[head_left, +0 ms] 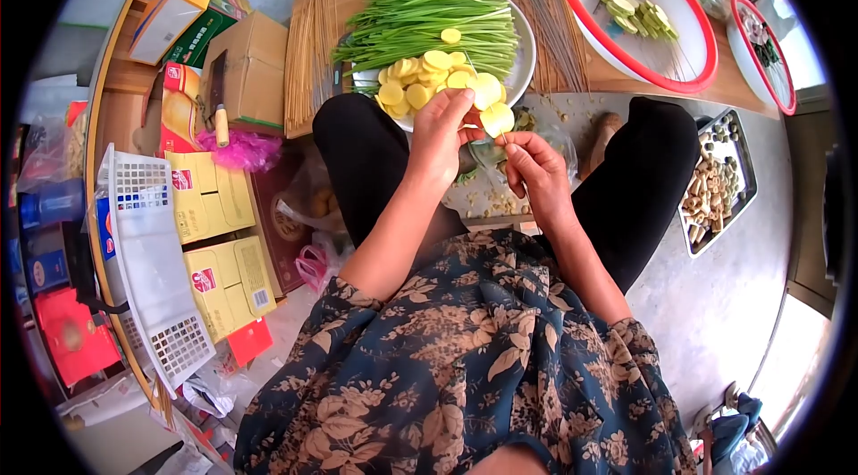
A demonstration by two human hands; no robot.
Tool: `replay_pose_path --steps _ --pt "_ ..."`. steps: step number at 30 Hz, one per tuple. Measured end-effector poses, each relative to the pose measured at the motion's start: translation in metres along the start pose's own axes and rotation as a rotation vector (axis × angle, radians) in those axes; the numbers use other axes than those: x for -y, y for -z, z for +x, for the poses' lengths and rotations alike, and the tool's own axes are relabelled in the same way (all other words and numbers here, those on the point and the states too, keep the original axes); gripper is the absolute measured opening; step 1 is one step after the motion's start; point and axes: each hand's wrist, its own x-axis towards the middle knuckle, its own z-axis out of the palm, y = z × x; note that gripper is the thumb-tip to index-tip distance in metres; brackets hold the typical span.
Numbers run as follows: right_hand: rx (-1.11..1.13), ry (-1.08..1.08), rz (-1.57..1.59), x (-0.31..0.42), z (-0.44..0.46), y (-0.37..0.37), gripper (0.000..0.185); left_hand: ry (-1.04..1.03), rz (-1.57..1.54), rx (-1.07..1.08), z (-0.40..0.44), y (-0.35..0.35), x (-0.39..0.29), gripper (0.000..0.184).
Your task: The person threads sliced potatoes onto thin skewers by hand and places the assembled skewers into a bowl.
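Note:
My left hand [440, 137] is closed, thumb and fingers pinching round yellow slices that look like potato. One potato slice [486, 91] stands up beyond its fingertips, and a second potato slice [497, 120] sits between the two hands. Fingertips pressed together, my right hand [539, 169] grips what looks like a thin skewer at the lower edge of that second slice; most of the stick is hidden. Just beyond the hands, a pile of potato slices [413, 86] lies beside long green stalks [429, 28] in a large white basin [528, 50].
Bundles of bamboo skewers [313, 55] and thin dark sticks [552, 24] lie on the wooden table [617, 73]. A red-rimmed basin [706, 55] holds skewered green slices. A metal tray [749, 131] of cut pieces rests on the floor at right. Cardboard boxes [255, 64] stand left.

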Motion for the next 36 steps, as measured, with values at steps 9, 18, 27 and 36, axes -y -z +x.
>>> replay_pose_path --steps 9,18,27,36 --pt "0.019 0.017 -0.061 -0.010 0.003 0.002 0.013 -0.039 0.109 -0.109 0.014 0.002 0.015 0.020" --pt "0.013 -0.054 -0.095 -0.014 0.002 0.008 0.014 0.030 0.041 -0.048 0.018 0.013 0.027 0.016" --pt "0.079 -0.183 0.216 -0.016 0.006 0.013 0.014 0.028 0.044 -0.049 0.021 0.007 0.021 0.017" --pt "0.041 -0.173 0.371 -0.009 0.010 0.021 0.015 0.186 0.128 0.147 0.047 0.021 0.005 0.028"
